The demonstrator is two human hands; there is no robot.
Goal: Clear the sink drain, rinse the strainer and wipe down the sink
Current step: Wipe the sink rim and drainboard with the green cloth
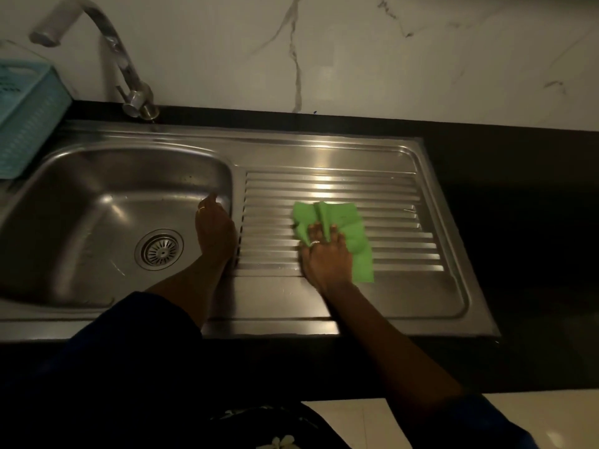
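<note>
A white marbled wall (356, 43) rose behind a black counter (518, 205), and a steel sink (324, 147) was set into the counter, taking up most of its left and middle. The sink's bowl (81, 196) lay at the left and its ribbed drainboard (389, 186) at the right. A teal basket (26, 124) stood at the counter's far left edge, overhanging the sink's back left corner. A curved faucet (120, 59) was fixed to the counter's back edge just behind the bowl, its spout reaching left over the basket; no water could be seen running. A green cloth (346, 228) lay partly crumpled on the ribs, about midway across the drainboard. The right hand (324, 257) lay palm down on the cloth's near left part, fingers spread wide and pressing it against the steel, with a fold of cloth standing up between two fingers. The left hand (215, 231) held nothing; it rested on the ridge between bowl and drainboard, fingers fairly straight and together, pointing toward the back and leaning over the bowl's right wall. Both forearms were bare below dark blue sleeves. The strainer (160, 250) sat in the drain at the bottom of the bowl, toward its near right, just left of the left wrist. A ring (315, 243) showed on a right finger.
</note>
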